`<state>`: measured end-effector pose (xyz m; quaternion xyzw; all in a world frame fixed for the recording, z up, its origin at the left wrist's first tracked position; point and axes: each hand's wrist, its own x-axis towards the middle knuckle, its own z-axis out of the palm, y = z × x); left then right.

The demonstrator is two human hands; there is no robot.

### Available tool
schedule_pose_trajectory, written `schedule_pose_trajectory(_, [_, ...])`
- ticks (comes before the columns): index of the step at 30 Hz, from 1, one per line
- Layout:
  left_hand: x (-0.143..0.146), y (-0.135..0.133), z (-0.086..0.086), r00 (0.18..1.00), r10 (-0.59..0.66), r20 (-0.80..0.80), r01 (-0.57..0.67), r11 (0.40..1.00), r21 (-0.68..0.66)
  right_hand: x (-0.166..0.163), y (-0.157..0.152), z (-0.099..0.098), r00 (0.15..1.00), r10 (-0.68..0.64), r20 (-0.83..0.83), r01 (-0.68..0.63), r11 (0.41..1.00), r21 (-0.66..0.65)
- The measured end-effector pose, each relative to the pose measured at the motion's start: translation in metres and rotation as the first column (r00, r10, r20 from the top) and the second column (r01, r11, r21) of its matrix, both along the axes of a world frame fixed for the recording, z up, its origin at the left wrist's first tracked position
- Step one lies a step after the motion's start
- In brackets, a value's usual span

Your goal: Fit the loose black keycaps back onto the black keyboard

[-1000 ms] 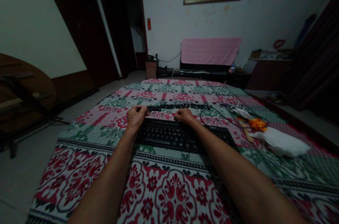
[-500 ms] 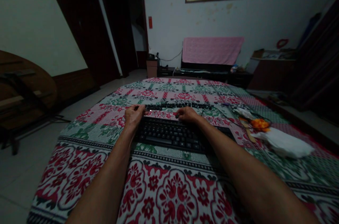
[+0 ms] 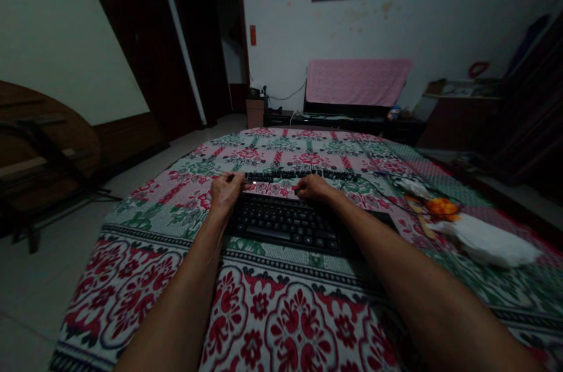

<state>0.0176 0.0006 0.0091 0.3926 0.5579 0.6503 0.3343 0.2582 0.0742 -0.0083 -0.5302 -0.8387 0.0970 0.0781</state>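
Observation:
A black keyboard (image 3: 272,224) lies on the patterned cloth in front of me, partly covered by my right forearm. Behind it runs a row of loose black keycaps (image 3: 285,175). My left hand (image 3: 227,189) is closed in a pinch above the keyboard's far left corner. A small dark thing with thin wire-like ends shows at its fingers, too dim to name, and a bright glint lies just right of the fingertips. Over the keyboard's far edge, my right hand (image 3: 313,188) pinches a small black piece that looks like a keycap (image 3: 297,190).
To the right lie a black cable (image 3: 382,199), an orange bundle (image 3: 442,208), a flat wooden stick (image 3: 426,226) and a white bag or cloth (image 3: 492,240). The flowered cloth (image 3: 290,313) covers the table. A folded round table (image 3: 53,125) leans at the left.
The whole view has shifted slightly, with things appearing a little further right. Both hands keep nearly the same place over the keyboard, fingers still pinched.

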Motion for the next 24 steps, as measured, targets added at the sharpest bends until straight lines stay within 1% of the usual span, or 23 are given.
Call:
schedule_pose_trajectory(2, [0.000, 0.000, 0.001, 1.000, 0.007, 0.015, -0.007, 1.000, -0.008, -0.008, 0.001, 0.000, 1.000, -0.014, -0.014, 0.015, 1.000, 0.024])
schedule_pose_trajectory(5, [-0.001, 0.001, 0.002, 0.999, 0.016, 0.041, -0.015, 1.000, -0.013, -0.027, 0.006, -0.001, 0.999, -0.046, -0.028, 0.049, 0.991, 0.122])
schedule_pose_trajectory(6, [-0.002, 0.001, 0.002, 0.999, 0.015, 0.050, -0.015, 1.000, -0.008, -0.034, 0.009, -0.001, 0.999, -0.033, -0.030, 0.037, 0.989, 0.142])
schedule_pose_trajectory(9, [-0.003, 0.001, 0.003, 0.997, 0.010, 0.074, -0.011, 1.000, 0.013, -0.052, 0.018, -0.003, 0.999, -0.048, -0.017, 0.050, 0.988, 0.145])
schedule_pose_trajectory(12, [-0.003, 0.000, 0.004, 0.998, 0.006, 0.060, -0.007, 1.000, 0.011, -0.063, 0.028, -0.006, 0.996, -0.084, -0.016, 0.085, 0.985, 0.151])
schedule_pose_trajectory(17, [0.002, -0.004, 0.006, 0.999, -0.005, 0.043, 0.006, 1.000, -0.025, -0.070, 0.037, -0.011, 0.995, -0.096, -0.010, 0.096, 0.985, 0.145])
schedule_pose_trajectory(24, [0.002, -0.002, 0.005, 0.998, -0.017, 0.064, 0.018, 1.000, -0.009, -0.074, 0.037, -0.010, 0.988, -0.153, 0.011, 0.150, 0.980, 0.129])
